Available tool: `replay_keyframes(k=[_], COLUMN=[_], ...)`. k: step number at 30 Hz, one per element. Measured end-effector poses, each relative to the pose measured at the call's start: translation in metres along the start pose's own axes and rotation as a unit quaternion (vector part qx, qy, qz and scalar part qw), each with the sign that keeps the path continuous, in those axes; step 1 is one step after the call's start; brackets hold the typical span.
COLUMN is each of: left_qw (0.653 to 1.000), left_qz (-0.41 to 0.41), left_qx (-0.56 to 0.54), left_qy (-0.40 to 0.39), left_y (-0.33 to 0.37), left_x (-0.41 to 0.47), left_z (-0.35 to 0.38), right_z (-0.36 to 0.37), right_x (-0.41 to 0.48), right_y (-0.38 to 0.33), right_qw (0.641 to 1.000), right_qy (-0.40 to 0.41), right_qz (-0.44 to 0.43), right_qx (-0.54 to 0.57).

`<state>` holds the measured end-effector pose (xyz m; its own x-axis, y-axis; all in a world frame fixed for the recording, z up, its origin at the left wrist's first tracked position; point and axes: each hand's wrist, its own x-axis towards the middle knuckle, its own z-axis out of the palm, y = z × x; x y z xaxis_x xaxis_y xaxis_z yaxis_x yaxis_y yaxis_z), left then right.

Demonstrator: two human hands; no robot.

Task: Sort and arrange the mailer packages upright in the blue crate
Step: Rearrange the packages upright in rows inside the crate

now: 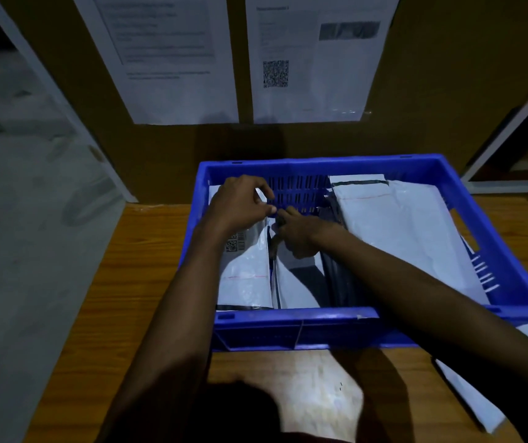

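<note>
While both your hands worked inside the blue crate [288, 324], the weak spot was the slack film of the mailers. Your left hand [240, 204], about 10 o'clock from crate centre, pinched the top edge of the barcoded mailer [246, 270] — fingers curled tight, nothing wide. Your right hand [301, 235], just beside it at 9 o'clock, had its fingers curled down over the top of the middle mailer [294, 286]; how deep that hold went was hidden. Both mailers ran from the grips toward 6 o'clock, down to the near wall, so you held each only at its far upper edge.

Likely trouble: a pull from that one edge could fold a mailer over instead of standing it up, or let it slip flat. The leaning stack [393, 225] at 2 o'clock sloped toward the right wall and looked ready to slump into any gap you opened. One loose mailer [470, 398] lay outside on the wooden table [128, 266] at 5 o'clock — not yet sorted.
</note>
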<state>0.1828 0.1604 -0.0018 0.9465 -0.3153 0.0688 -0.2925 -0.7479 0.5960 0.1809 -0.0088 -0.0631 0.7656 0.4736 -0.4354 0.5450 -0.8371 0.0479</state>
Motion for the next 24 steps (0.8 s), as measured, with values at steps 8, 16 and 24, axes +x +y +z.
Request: replay_keyframes(k=[8, 16, 24], left_qw=[1.000, 0.941, 0.903], left_qz=[-0.011, -0.033, -0.006], left_qx=[-0.020, -0.329, -0.426], left_qy=[0.002, -0.069, -0.054], left_y=[-0.001, 0.022, 0.010], left_x=[-0.001, -0.008, -0.002], left_z=[-0.004, -0.020, -0.028], right_z=[-0.028, -0.054, -0.055], right_x=[-0.017, -0.056, -0.064], right_y=[0.035, 0.064, 0.073], right_qw=[0.981, 0.851, 0.807], right_qy=[0.175, 0.506, 0.557], right_qz=[-0.059, -0.049, 0.064], right_qx=[0.058, 0.130, 0.186])
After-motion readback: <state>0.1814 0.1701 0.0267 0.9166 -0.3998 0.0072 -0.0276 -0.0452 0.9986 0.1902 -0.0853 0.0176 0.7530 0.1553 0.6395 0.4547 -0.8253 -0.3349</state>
